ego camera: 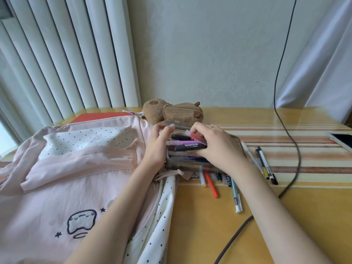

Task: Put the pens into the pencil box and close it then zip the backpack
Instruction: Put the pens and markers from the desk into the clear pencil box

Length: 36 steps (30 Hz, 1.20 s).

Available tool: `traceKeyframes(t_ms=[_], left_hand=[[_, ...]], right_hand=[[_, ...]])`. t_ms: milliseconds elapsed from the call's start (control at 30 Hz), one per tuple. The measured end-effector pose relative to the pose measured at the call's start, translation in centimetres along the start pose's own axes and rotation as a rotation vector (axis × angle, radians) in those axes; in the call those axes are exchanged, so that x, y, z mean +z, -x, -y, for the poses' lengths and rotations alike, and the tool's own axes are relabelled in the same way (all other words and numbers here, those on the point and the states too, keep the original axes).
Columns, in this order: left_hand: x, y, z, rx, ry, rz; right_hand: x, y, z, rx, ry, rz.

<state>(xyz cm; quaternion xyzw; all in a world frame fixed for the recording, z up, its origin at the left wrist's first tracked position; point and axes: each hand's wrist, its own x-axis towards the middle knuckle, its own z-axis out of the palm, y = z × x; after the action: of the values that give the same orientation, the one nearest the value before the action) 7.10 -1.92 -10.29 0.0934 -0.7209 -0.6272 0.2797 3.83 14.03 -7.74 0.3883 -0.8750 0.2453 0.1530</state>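
Observation:
A clear plastic pencil box [237,143] lies open on the table beside the pink backpack [62,178], its lid [177,123] raised at the back. Several pens [188,145] fill it, purple, black and red ones on top. My left hand [159,145] grips the box's left end, fingertips at the lid. My right hand [215,147] presses down on the pens inside. Loose pens [211,184] lie in front of the box and two more pens [265,164] to its right. The backpack lies flat, unzipped, its dotted lining showing.
A brown plush capybara [171,111] sits behind the box. A dark cable [291,149] hangs from above and loops across the table's right part. A phone [342,140] lies at the right edge, an orange book [99,116] behind the backpack.

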Motion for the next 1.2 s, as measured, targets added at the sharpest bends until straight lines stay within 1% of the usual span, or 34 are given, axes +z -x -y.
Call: traceKeyframes(t_ms=[67, 133, 200, 300, 367, 400, 500, 533, 567, 600, 667, 733, 767, 800, 833, 867, 900, 967, 1000, 1033, 1067, 1133, 1200], left_hand=[[0.0, -0.2, 0.2, -0.026, -0.010, -0.005], [-0.1, -0.4, 0.3, -0.040, -0.006, -0.002], [0.0, -0.3, 0.3, -0.016, -0.031, 0.020], [0.0, -0.5, 0.7, -0.026, -0.030, 0.010], [0.0, -0.5, 0.5, -0.045, -0.036, -0.001], [0.0, -0.4, 0.4, -0.052, -0.035, -0.010], [0.1, -0.1, -0.1, -0.077, -0.021, -0.038], [0.1, 0.0, -0.3, -0.083, -0.018, -0.046], [0.1, 0.1, -0.4, -0.081, -0.019, -0.058], [0.1, 0.1, -0.5, -0.073, -0.026, -0.076], [0.0, 0.3, -0.4, -0.055, -0.041, -0.134], [-0.2, 0.5, -0.5, -0.061, -0.044, -0.201], [-0.2, 0.5, -0.5, -0.064, -0.027, -0.236], [-0.3, 0.5, -0.5, -0.065, -0.003, -0.273], [-0.3, 0.5, -0.4, -0.064, 0.012, -0.309], [-0.4, 0.5, -0.5, -0.063, 0.015, -0.342], [-0.4, 0.5, -0.6, -0.063, 0.016, -0.370], [-0.4, 0.6, -0.6, -0.069, 0.036, -0.419], [-0.5, 0.5, -0.6, -0.075, 0.049, -0.433], [-0.5, 0.5, -0.6, -0.082, 0.056, -0.437], [-0.6, 0.5, -0.6, -0.090, 0.059, -0.436], [-0.5, 0.4, -0.5, -0.098, 0.049, -0.427], [-0.5, 0.5, -0.5, -0.096, 0.028, -0.415]], right_hand=[[-0.1, 0.0, -0.6, 0.092, -0.173, 0.072], [-0.2, 0.3, -1.1, 0.133, -0.314, 0.110], [-0.4, 0.8, -1.6, 0.145, -0.406, 0.109], [-1.0, 1.3, -2.1, 0.136, -0.507, 0.046], [-1.2, 1.4, -2.5, 0.131, -0.518, 0.016], [-1.3, 1.4, -2.7, 0.128, -0.487, 0.038], [-0.9, 1.4, -3.1, 0.120, -0.377, 0.173], [-0.6, 1.4, -3.1, 0.128, -0.372, 0.180], [-0.5, 1.4, -3.0, 0.136, -0.383, 0.153], [-0.3, 1.3, -3.0, 0.148, -0.404, 0.091], [-0.3, 1.3, -3.2, 0.207, -0.444, -0.123], [-0.7, 1.4, -3.9, 0.309, -0.404, -0.344], [-0.9, 1.5, -4.3, 0.366, -0.382, -0.419], [-1.0, 1.6, -4.7, 0.419, -0.369, -0.453], [-1.0, 1.7, -5.1, 0.474, -0.346, -0.440], [-0.9, 1.8, -5.4, 0.549, -0.283, -0.374], [-0.6, 1.9, -5.8, 0.644, -0.173, -0.268], [0.0, 2.2, -6.5, 0.835, 0.036, -0.002], [0.3, 2.3, -6.9, 0.910, 0.076, 0.103], [0.7, 2.5, -7.5, 0.972, 0.095, 0.164], [1.0, 2.6, -8.1, 1.022, 0.119, 0.192], [1.4, 2.9, -8.9, 1.076, 0.179, 0.188], [1.4, 3.1, -8.9, 1.049, 0.242, 0.165]])
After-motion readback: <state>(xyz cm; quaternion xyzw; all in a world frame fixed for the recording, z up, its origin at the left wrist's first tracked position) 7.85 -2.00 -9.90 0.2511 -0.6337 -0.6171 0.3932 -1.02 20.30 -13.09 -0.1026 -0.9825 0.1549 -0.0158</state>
